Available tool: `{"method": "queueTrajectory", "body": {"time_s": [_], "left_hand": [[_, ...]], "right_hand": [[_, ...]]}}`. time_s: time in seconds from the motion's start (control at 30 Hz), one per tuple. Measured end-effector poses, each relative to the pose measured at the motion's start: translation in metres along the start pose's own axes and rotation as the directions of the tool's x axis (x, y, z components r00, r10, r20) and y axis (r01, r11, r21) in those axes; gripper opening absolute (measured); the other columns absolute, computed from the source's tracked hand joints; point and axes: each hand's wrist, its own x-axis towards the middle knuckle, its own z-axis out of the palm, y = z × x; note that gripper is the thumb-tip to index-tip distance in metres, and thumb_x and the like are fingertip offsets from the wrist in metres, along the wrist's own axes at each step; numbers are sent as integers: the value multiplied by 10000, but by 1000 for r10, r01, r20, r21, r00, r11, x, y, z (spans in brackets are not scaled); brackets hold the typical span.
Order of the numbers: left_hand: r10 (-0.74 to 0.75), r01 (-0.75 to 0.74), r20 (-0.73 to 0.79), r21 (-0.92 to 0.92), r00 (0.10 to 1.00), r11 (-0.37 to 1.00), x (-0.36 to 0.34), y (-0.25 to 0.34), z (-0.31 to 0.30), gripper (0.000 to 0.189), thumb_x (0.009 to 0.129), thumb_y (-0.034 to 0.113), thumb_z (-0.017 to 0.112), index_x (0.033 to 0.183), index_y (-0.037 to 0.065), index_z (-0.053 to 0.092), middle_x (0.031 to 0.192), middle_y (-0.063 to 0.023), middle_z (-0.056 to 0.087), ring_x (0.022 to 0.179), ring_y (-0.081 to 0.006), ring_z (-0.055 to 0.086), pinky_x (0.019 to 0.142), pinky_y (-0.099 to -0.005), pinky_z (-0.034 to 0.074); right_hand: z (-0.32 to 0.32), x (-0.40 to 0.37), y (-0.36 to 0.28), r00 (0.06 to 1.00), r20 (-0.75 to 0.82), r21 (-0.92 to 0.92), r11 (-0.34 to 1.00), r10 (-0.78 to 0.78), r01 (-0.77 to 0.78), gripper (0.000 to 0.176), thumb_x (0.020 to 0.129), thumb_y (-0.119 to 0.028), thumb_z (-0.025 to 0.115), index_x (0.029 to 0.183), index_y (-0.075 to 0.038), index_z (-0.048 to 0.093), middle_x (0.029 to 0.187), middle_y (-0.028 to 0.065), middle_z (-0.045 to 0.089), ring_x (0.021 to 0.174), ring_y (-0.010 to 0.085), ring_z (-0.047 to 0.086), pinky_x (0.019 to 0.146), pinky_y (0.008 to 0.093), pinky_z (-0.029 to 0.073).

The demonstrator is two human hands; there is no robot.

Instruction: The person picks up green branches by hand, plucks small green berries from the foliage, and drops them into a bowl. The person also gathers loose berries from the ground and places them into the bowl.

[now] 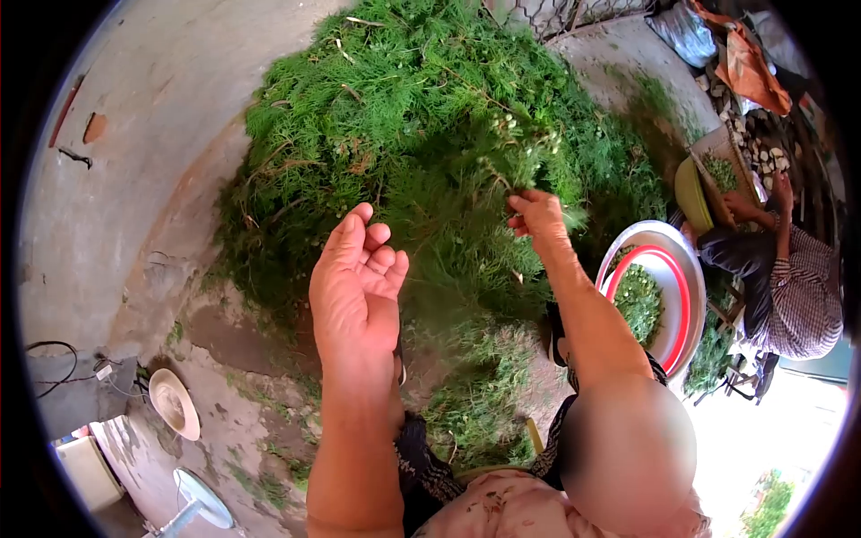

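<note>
In front of me lies a large heap of green, feathery cut branches. My right hand is closed on the stem of a leafy branch with small pale, round cones or fruits on it. This branch hangs over the near right part of the heap. My left hand is raised before the heap, palm turned up, its fingers loosely bent and apart, and nothing shows in it. To the right of my right arm stands a metal basin with a red-rimmed bowl in it, holding small green pieces.
At the right another person sits by a basket of green pieces. Plastic bags and chopped wood lie behind. On the left are a wall, a straw hat and a fan. Loose sprigs litter the ground.
</note>
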Motion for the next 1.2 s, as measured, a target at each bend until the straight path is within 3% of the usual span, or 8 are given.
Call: {"method": "queueTrajectory", "body": {"time_s": [0.5,0.73,0.83,0.93,0.97,1.07,1.1,1.2], "left_hand": [[29,-25,-13,221,1000,975,-7,-11,2,149,824,182,621,934,86,590,770,-6,615,628,-87,561,598,-229,461],[123,-12,-200,481,972,877,1,-37,-5,329,784,200,652,1092,148,549,1052,20,545,997,-124,477,833,-328,324],[-85,108,-73,420,994,901,5,-27,-5,325,782,228,659,1081,148,558,1055,17,546,983,-130,480,831,-328,324],[145,-110,-44,446,988,888,-5,-30,9,389,804,168,633,1144,25,511,1162,-91,516,1122,-206,431,938,-346,324],[289,-293,77,423,954,857,7,-40,-1,361,758,210,694,1085,126,566,1101,-30,535,1051,-179,462,913,-370,328],[538,-476,301,852,787,220,0,-34,13,395,749,180,695,1109,108,549,1141,-79,517,1082,-219,453,955,-376,307],[697,-498,454,852,555,-159,-10,-36,21,414,739,186,694,1115,101,540,1168,-120,498,1084,-261,453,951,-399,313],[580,-597,617,759,532,-260,-18,-25,35,440,724,179,701,1116,67,534,1138,-146,530,1080,-303,466,937,-422,326]], "right_hand": [[-44,-79,-118,873,-226,172,864,-433,473,145,825,-129,598,835,15,579,696,51,576,444,67,412,386,208,319],[-51,-105,-115,850,-288,464,712,-442,527,125,842,-132,597,776,-47,534,701,32,560,446,66,383,406,211,320],[-54,-110,-116,865,-234,544,677,-445,496,137,848,-142,594,755,-76,518,675,-12,506,442,61,333,421,218,307],[-52,-119,-123,867,-209,559,672,-453,486,157,848,-143,594,734,-88,502,657,-30,480,440,61,328,420,220,302],[-53,-120,-123,862,-200,559,668,-466,491,158,848,-142,595,732,-90,500,657,-31,481,440,62,331,421,219,304],[-52,-125,-122,862,-164,568,668,-480,480,162,845,-140,597,728,-93,495,645,-32,475,435,61,336,407,220,299],[-50,-128,-123,870,-154,569,678,-469,466,163,845,-139,596,728,-92,495,638,-33,470,432,60,336,402,219,297],[-49,-135,-126,878,-89,598,680,-471,425,141,828,-120,612,753,-89,497,616,-47,448,424,53,341,384,210,299]]}}
